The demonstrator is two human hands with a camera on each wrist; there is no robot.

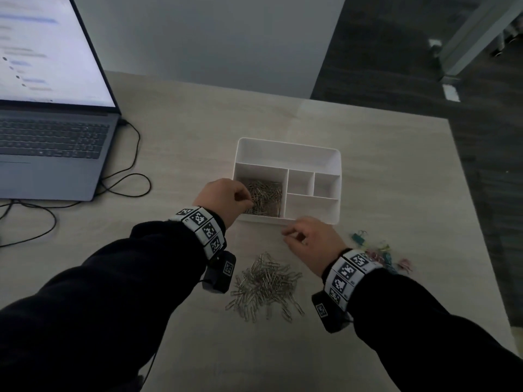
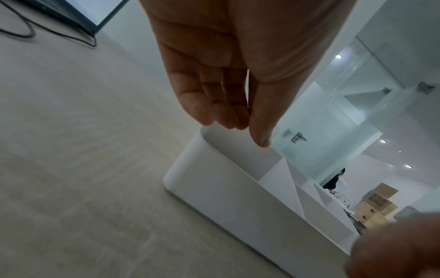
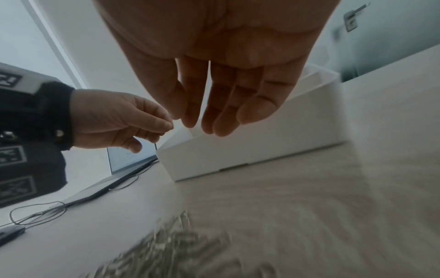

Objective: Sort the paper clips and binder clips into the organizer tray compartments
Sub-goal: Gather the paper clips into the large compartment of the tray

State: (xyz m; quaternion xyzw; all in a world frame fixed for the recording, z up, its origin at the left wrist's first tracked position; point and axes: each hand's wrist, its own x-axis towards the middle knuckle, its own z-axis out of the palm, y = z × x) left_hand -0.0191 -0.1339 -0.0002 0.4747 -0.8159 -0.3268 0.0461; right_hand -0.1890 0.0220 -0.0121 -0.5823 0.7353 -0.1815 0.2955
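A white organizer tray (image 1: pixel 287 145) stands mid-table; its near-left compartment holds silver paper clips (image 1: pixel 264 198), while the other compartments look bare. My left hand (image 1: pixel 226 198) hovers over that compartment's near-left corner with the fingers pointing down. In the left wrist view the left hand (image 2: pixel 245 127) has nothing visible between thumb and fingers above the tray wall (image 2: pixel 214 190). My right hand (image 1: pixel 295 236) hangs just in front of the tray's near wall (image 3: pixel 238 152), fingers relaxed and holding nothing. A loose pile of paper clips (image 1: pixel 266 284) lies between my wrists. Coloured binder clips (image 1: pixel 382 254) lie to the right.
An open laptop (image 1: pixel 51 137) stands at the far left with black cables (image 1: pixel 127 179) looping beside it. The table's right edge (image 1: pixel 475 222) runs close past the binder clips, with dark floor beyond it.
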